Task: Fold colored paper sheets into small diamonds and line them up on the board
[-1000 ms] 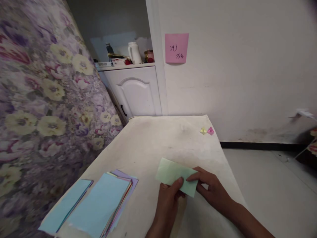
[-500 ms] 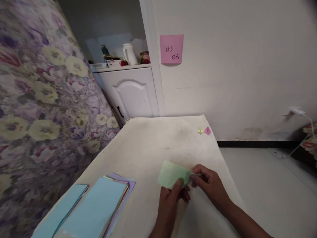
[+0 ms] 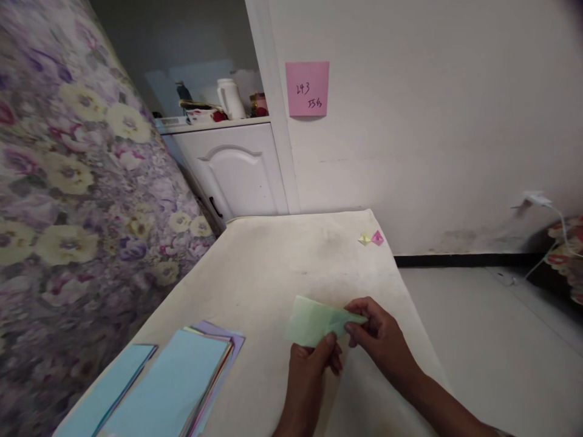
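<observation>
- The green paper (image 3: 314, 320) was a plain long strip a second ago; now its right end narrows to a point, with a darker doubled layer beside it
- The right hand (image 3: 382, 340) lay over the strip's right end; now its fingers (image 3: 353, 329) pinch that pointed end
- The left hand (image 3: 310, 370) has sunk a little; its thumb sits at the paper's near edge rather than on its face
- The view has swung rightward; the pink note (image 3: 306, 88) stands further left, and the wall plug (image 3: 532, 199) with its white cable has come clearly into sight

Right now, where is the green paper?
Head view: the green paper is low, right of centre, over the table, held by the left hand and right hand, right of the paper stack.
</observation>
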A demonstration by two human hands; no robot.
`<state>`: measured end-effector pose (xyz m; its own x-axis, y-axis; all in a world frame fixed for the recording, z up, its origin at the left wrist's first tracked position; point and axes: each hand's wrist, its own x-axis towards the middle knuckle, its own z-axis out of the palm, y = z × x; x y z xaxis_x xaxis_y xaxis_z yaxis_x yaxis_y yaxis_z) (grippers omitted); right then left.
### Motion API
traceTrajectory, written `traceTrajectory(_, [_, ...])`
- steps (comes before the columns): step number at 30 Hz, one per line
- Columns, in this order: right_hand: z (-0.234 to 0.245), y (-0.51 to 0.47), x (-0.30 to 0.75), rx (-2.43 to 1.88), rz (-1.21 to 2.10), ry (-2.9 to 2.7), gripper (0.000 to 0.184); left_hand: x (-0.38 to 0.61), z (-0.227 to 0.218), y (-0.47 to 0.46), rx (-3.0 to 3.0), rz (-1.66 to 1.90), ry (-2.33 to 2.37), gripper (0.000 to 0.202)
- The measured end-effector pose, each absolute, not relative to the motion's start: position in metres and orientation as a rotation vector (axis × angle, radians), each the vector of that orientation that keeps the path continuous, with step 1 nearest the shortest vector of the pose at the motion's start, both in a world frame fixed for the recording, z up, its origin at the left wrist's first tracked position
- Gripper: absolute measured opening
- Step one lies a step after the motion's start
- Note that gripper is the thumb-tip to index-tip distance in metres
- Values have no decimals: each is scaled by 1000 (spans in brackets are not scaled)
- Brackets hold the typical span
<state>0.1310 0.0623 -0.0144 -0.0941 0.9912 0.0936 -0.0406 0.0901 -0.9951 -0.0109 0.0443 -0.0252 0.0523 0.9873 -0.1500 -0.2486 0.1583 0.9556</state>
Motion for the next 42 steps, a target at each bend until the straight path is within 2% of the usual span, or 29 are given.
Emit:
traceTrajectory(4, [-13, 64, 131, -1031, 1233, -1274, 28, -13, -30, 45, 882, 1183, 1069, 31])
traceTrajectory(20, [-12, 71, 141, -1060, 1235, -1278, 23, -15, -35, 48, 712, 1227, 1019, 31])
traceTrajectory(34, [-11, 86, 160, -1100, 1553, -1251, 36, -17, -45, 48, 754, 1205, 1043, 30])
traceTrajectory(42, [-29, 85, 154, -915, 1818, -1409, 27, -8, -50, 44, 907, 1030, 1090, 31])
